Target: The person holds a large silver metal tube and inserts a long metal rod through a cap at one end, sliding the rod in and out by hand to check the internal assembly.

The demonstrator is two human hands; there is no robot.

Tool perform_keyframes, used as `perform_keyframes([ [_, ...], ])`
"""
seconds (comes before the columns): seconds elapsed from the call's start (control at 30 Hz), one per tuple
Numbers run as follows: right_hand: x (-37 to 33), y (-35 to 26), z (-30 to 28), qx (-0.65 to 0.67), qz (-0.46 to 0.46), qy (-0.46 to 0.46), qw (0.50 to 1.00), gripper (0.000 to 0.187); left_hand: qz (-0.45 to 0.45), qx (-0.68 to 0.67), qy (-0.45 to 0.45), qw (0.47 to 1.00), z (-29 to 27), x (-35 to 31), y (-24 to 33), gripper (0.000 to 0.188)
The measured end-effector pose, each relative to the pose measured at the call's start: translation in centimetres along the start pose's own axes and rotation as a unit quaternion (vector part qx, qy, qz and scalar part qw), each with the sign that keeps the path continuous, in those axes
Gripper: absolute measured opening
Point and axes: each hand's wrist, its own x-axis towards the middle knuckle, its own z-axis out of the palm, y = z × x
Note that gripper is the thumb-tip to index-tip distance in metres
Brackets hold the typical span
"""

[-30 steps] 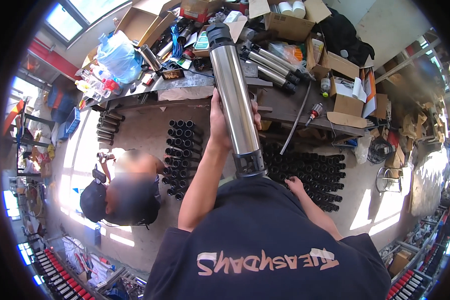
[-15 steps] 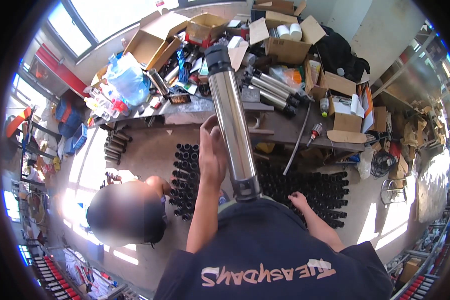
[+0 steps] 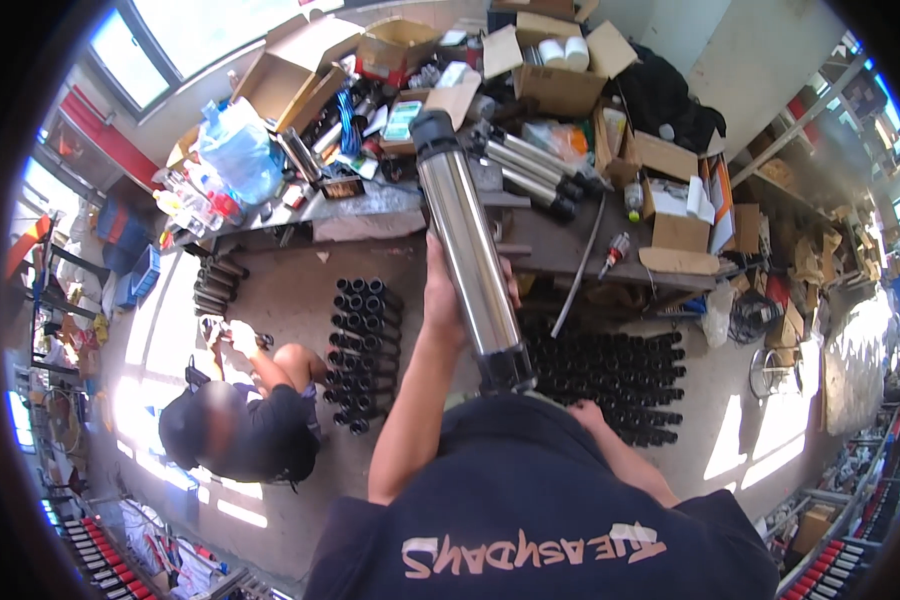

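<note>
A shiny steel tube [image 3: 467, 250] with black ends stands steeply in front of me, its top leaning slightly left. My left hand [image 3: 442, 290] is wrapped round the tube's middle from behind, with fingertips showing along its right side. Low at the right, my right hand [image 3: 587, 412] is beside a dense group of black-ended tubes [image 3: 620, 375] on the floor. Its fingers are mostly hidden behind my body, so I cannot make out whether it touches anything. Another group of black-ended tubes [image 3: 360, 340] stands left of my left forearm.
A cluttered workbench [image 3: 370, 212] runs across the far side, carrying cardboard boxes [image 3: 560, 85], several steel tubes [image 3: 535, 165] and a red-and-silver tool [image 3: 615, 252]. At the left a person [image 3: 245, 430] crouches, hands near a small pile of tubes [image 3: 220, 285].
My left hand's fingers have closed farther round the tube, now showing on its right side. My right hand has drawn in toward my body. The crouching person's arms have come into view.
</note>
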Motion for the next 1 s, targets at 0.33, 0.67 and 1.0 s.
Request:
perform_keyframes([
  [0.33, -0.2, -1.4, -2.1, -0.022, 0.011, -0.034, 0.999, 0.051, 0.015, 0.141, 0.128, 0.982, 2.0, -2.6, 0.7, 0.077],
  [0.67, 0.0, -9.3, -5.7, 0.283, 0.034, -0.122, 0.951, 0.027, 0.028, -0.015, -0.009, 0.999, 1.0, -3.7, -1.4, 0.078],
  [1.0, -14.3, -40.5, -20.2, 0.451, -0.446, -0.051, 0.771, 0.037, 0.240, 0.530, 0.206, 0.786, -3.0, -8.5, -4.7, 0.073],
])
